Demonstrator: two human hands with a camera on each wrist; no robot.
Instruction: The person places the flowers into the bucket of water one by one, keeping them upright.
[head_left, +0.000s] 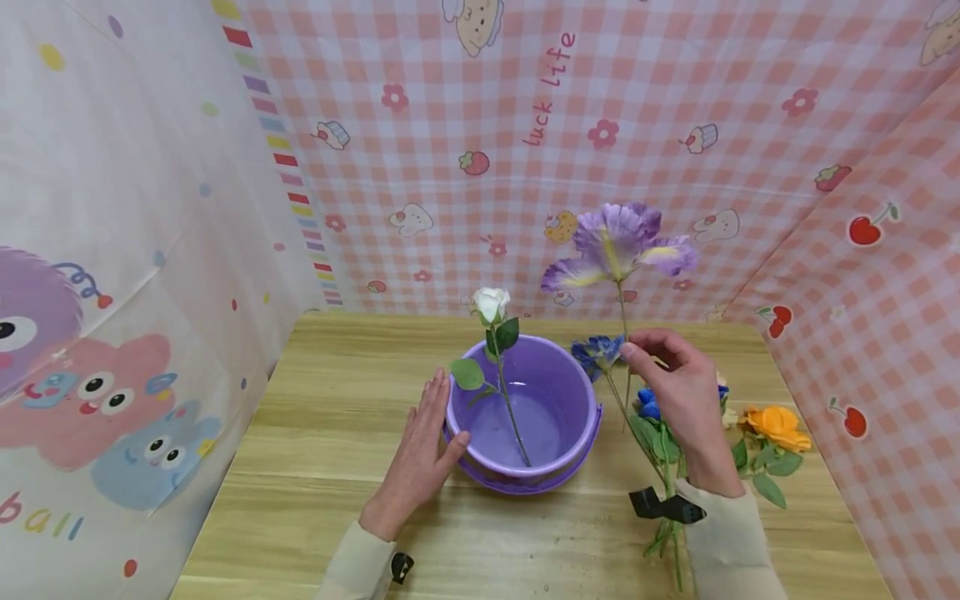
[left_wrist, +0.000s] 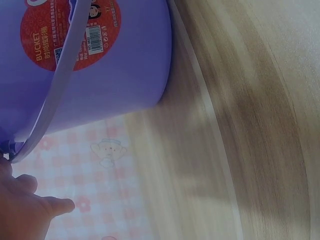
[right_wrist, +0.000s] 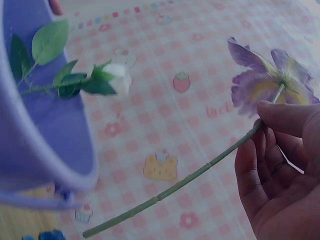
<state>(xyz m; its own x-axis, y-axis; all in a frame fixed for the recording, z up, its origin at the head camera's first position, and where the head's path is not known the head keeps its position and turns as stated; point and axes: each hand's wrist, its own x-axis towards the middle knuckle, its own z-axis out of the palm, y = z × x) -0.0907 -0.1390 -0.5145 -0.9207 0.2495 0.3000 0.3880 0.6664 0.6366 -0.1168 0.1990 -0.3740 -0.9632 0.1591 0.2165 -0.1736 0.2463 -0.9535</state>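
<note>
My right hand (head_left: pixel 678 396) pinches the green stem (right_wrist: pixel 182 187) of a purple artificial iris (head_left: pixel 618 242) between thumb and fingers, holding it upright to the right of the bucket. In the right wrist view the stem's lower end hangs free beside the bucket. With fairly straight fingers, my left hand (head_left: pixel 420 450) rests against the left side of the purple bucket (head_left: pixel 459 446). A white rose (head_left: pixel 491 305) with green leaves leans inside the bucket, its bloom above the far rim. The left wrist view shows the bucket's handle (left_wrist: pixel 55 90) and a red label (left_wrist: pixel 40 40).
Right of the bucket, under and around my right forearm, lie a dark blue flower (head_left: pixel 596 354), a bright blue bloom (head_left: pixel 648 405) and an orange flower (head_left: pixel 780 427) with leaves. The wooden table (head_left: pixel 315 500) meets patterned cloth walls (head_left: pixel 420 183) at the back and sides.
</note>
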